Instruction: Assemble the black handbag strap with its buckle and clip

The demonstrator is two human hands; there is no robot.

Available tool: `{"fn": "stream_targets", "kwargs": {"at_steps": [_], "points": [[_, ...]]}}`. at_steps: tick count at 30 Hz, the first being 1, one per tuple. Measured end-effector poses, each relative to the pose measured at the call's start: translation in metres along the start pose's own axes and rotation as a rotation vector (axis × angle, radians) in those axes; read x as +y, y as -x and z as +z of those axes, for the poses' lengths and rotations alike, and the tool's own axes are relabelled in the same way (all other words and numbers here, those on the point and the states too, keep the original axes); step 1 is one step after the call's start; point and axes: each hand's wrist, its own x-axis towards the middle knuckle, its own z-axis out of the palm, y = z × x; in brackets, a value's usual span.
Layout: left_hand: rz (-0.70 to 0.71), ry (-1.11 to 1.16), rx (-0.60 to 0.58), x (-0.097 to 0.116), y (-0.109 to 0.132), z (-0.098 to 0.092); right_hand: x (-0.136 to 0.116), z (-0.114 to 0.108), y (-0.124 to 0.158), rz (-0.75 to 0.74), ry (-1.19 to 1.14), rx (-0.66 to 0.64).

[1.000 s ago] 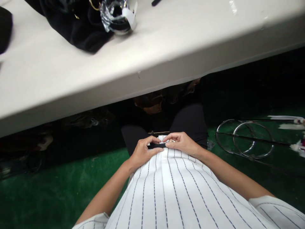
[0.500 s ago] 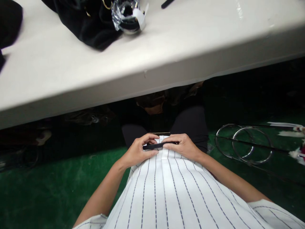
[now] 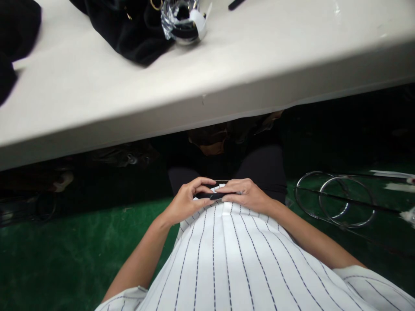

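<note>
A narrow black strip [image 3: 218, 196] lies crosswise between my hands at waist height, in front of the white striped shirt [image 3: 223, 259]. I cannot make out exactly what kind of thing it is. My left hand [image 3: 191, 198] has its thumb below and its fingers above the strip's left end. On the other end, my right hand [image 3: 244, 196] pinches it between thumb and fingers, which hide part of it. Both hands rest close against the shirt's lower edge.
Ahead stands a table with a pale top [image 3: 129, 95], its front edge beyond my hands. On it lie black cloth [image 3: 129, 39], a clear-wrapped roll-like item [image 3: 184, 23] and a black stick [image 3: 236, 4]. Metal rings on a rack [image 3: 346, 201] stand to the right, above the green floor [image 3: 81, 259].
The view has shifted slightly. The right fingers have moved left along the strip, and its middle now looks bent or overlapped rather than one straight bar.
</note>
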Motion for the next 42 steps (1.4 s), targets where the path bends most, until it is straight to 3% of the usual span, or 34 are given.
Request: {"fn": "stream_targets", "kwargs": {"at_steps": [3, 8, 12, 19, 25, 31, 35, 42], "points": [[0.011, 0.004, 0.030, -0.003, 0.000, -0.003, 0.000, 0.007, -0.002, 0.109, -0.223, 0.068], [0.012, -0.075, 0.085, -0.017, 0.001, -0.011, 0.005, 0.009, 0.001, 0.284, -0.492, 0.301], [-0.020, -0.206, 0.123, -0.022, 0.003, -0.022, 0.010, -0.002, 0.003, 0.348, -0.687, 0.428], [-0.075, -0.185, 0.073, -0.024, 0.012, -0.046, 0.011, -0.030, 0.012, 0.364, -0.735, 0.527], [-0.079, -0.091, 0.057, -0.030, 0.014, -0.048, 0.005, -0.036, 0.010, 0.359, -0.692, 0.488], [0.035, -0.130, 0.097, -0.028, 0.012, -0.048, 0.007, -0.032, 0.009, 0.366, -0.640, 0.420], [0.074, -0.246, 0.203, -0.030, 0.012, -0.048, 0.010, -0.030, 0.009, 0.358, -0.648, 0.393], [0.102, -0.231, 0.345, -0.037, 0.012, -0.049, 0.008, -0.028, 0.007, 0.382, -0.739, 0.372]]}}
